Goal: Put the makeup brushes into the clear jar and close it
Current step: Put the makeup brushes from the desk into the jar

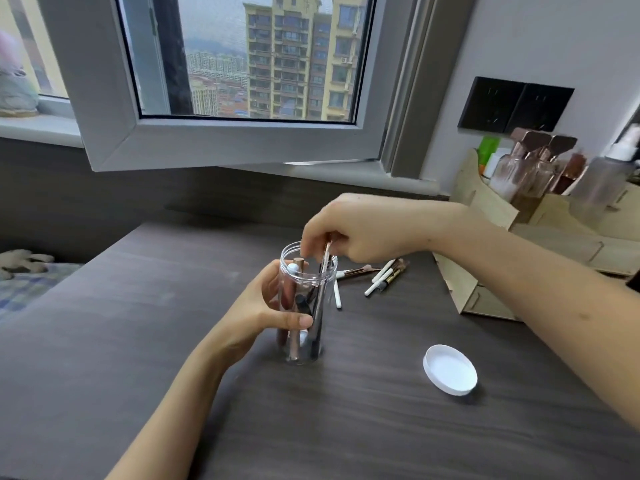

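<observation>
Makeup brushes [382, 276]: some already stand in the clear jar [306, 306], more lie just beyond our right hand [360, 233].

Light, stiff and thin, we judge; our right hand pinches one [323, 271] by its handle tip, our left hand [273, 306] grips the slick jar on the bench [346, 427].

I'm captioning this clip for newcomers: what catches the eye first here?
The clear jar mid-desk, steadied by the left hand while the right hand lowers a brush into it. Its white lid lies to the right; more brushes wait behind.
</observation>
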The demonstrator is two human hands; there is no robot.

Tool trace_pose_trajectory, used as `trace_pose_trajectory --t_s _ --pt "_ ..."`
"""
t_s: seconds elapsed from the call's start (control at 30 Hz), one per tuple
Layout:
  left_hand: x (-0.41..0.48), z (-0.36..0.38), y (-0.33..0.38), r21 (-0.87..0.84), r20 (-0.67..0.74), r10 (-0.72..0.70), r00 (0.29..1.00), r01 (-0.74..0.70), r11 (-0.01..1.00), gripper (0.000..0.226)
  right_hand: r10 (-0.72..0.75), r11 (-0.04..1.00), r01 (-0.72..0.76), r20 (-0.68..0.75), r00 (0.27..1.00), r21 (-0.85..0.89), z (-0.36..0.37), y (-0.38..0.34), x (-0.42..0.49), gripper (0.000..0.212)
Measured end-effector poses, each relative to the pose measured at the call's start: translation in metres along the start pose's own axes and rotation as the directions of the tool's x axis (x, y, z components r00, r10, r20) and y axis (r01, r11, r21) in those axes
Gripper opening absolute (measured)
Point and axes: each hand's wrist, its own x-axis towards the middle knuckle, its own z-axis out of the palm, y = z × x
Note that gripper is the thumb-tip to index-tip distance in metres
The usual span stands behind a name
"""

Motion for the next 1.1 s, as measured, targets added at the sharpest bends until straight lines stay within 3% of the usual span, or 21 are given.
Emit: trace_pose_trajectory --t_s 0.1,0.17,0.27,0.37,0.47,0.63,0.8,0.87,0.97,1.1 --pt "0.001 -0.001 -0.002 -0.01 0.01 0.005 1.0 -0.005 1.0 0.073 -0.006 0.984 -0.015 0.117 0.993 0.18 0.003 0.002 -0.004 0.036" --pt "0.002 -0.002 -0.003 -0.014 0.01 0.01 1.0 -0.01 1.0 0.072 0.031 0.923 -0.008 -0.055 0.998 0.384 0.001 0.019 -0.01 0.029" --pt "0.003 -0.001 -0.003 -0.017 0.0 0.004 1.0 -0.004 1.0 0.073 0.318 0.851 -0.132 -0.298 0.9 0.509 0.019 0.072 -0.015 0.021" --pt "0.003 0.0 -0.004 -0.024 0.004 0.008 1.0 -0.008 1.0 0.076 0.556 0.825 -0.507 -0.203 0.806 0.249 0.079 0.128 -0.015 0.022" --pt "0.003 0.0 -0.004 -0.03 0.011 0.009 1.0 -0.009 1.0 0.078 0.635 0.769 -0.638 -0.155 0.757 0.034 0.135 0.157 -0.023 0.035" --pt "0.004 0.0 -0.005 -0.039 0.011 0.008 1.0 -0.008 0.999 0.077 0.461 0.813 -0.495 -0.18 0.869 -0.307 0.167 0.169 -0.029 0.04" --pt "0.004 0.0 -0.004 -0.026 0.005 0.007 1.0 -0.007 1.0 0.078 0.357 0.759 -0.451 -0.28 0.891 -0.469 0.166 0.171 -0.027 0.027" --pt "0.004 0.001 -0.003 -0.024 0.008 0.008 1.0 -0.007 1.0 0.079 0.313 0.744 -0.395 -0.242 0.918 -0.539 0.165 0.172 -0.024 0.018" --pt "0.003 0.002 -0.002 -0.031 0.005 0.003 1.0 -0.003 1.0 0.079 0.253 0.744 -0.332 -0.216 0.943 -0.58 0.17 0.175 -0.021 0.031" --pt "0.002 0.003 -0.001 -0.013 -0.004 -0.003 1.0 0.003 1.0 0.076 0.242 0.703 -0.299 -0.177 0.954 -0.646 0.171 0.176 -0.022 0.025"
